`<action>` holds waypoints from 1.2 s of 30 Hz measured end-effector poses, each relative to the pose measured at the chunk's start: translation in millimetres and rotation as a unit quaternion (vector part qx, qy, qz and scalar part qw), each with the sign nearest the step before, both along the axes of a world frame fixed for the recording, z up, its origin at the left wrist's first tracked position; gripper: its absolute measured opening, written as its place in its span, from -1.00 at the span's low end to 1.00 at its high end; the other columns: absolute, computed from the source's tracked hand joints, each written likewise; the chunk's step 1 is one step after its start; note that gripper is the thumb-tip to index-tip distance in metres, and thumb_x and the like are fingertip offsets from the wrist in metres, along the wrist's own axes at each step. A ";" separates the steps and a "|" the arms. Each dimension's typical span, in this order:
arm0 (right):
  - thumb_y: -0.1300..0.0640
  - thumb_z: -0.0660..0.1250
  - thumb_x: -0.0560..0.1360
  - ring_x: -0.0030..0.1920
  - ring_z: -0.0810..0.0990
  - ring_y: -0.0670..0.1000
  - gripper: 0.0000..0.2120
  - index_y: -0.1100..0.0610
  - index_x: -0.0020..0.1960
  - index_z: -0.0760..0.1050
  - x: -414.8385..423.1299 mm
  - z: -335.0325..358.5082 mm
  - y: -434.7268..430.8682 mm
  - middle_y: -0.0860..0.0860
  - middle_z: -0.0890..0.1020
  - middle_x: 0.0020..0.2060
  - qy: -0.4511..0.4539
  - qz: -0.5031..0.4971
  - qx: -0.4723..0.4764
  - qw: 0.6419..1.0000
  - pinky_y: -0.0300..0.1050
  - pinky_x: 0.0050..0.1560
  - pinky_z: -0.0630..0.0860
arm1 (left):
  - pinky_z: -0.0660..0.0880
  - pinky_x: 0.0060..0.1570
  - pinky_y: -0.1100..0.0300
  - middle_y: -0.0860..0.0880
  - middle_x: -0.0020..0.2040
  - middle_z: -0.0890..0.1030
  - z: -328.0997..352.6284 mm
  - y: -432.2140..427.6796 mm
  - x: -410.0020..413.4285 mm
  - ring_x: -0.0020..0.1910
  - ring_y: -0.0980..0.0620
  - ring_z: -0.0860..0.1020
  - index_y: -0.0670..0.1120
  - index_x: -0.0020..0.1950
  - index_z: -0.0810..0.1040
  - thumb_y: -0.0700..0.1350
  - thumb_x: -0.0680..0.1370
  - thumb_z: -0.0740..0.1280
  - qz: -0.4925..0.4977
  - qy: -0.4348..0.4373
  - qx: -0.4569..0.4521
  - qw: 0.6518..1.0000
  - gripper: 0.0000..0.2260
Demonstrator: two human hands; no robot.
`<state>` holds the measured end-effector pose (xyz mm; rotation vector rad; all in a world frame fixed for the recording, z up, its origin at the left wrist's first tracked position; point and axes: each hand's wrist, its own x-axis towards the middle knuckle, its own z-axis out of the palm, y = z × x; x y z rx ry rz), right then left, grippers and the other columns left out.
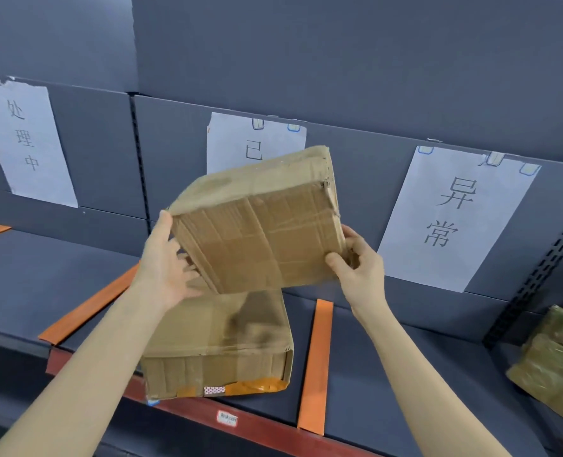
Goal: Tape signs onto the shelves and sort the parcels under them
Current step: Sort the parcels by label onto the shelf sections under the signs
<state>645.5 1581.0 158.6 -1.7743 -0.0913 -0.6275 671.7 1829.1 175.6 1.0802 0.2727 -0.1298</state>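
I hold a taped brown cardboard parcel (pixel 260 222) tilted in the air in front of the shelf's back wall. My left hand (pixel 168 258) grips its left lower edge, and my right hand (pixel 359 262) pinches its right lower corner. Below it a second cardboard parcel (pixel 220 341) lies on the shelf (pixel 372 357), between two orange dividers. Three white paper signs hang on the back wall: a left sign (pixel 26 140), a middle sign (pixel 240 143) partly hidden by the held parcel, and a right sign (pixel 455 216) fixed with tape pieces.
Orange divider strips (pixel 314 367) split the dark shelf into bays. A red front rail (pixel 207 410) runs along the shelf edge with a small label. A blurred greenish-brown parcel (pixel 557 357) sits in the far right bay beside a perforated upright (pixel 544 268).
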 end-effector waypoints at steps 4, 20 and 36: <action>0.49 0.31 0.42 0.21 0.44 -0.30 -0.60 -0.03 -0.16 0.58 3.0 -3.2 -2.0 -0.04 0.48 0.24 -0.039 0.054 0.018 0.998 -0.20 0.11 0.48 | 0.23 0.20 -0.31 -0.16 0.24 0.49 4.6 9.1 -2.6 0.30 -0.28 0.38 -0.06 0.38 0.37 0.44 0.45 0.06 -0.023 0.017 -0.111 0.993 -0.28; -0.14 0.06 0.62 0.10 0.57 0.14 -0.65 0.04 0.25 0.38 7.3 16.1 4.6 0.07 0.53 0.18 0.234 0.096 0.373 0.893 0.17 -0.15 0.61 | 0.46 0.12 -0.14 -0.03 0.07 0.62 -22.0 5.4 -3.9 0.09 -0.09 0.56 0.05 0.08 0.53 0.12 0.58 0.18 0.081 -0.077 -0.129 0.985 -0.77; -0.40 0.16 0.41 0.04 0.54 0.25 -0.31 0.19 0.17 0.46 2.8 8.7 5.1 0.17 0.58 0.08 0.412 0.177 0.421 0.789 0.22 -0.02 0.45 | 0.57 -0.21 0.27 0.06 -0.16 0.67 -49.7 22.1 -2.8 -0.17 0.10 0.63 0.07 -0.19 0.69 0.02 0.60 0.03 0.061 -0.181 -0.077 0.979 -0.56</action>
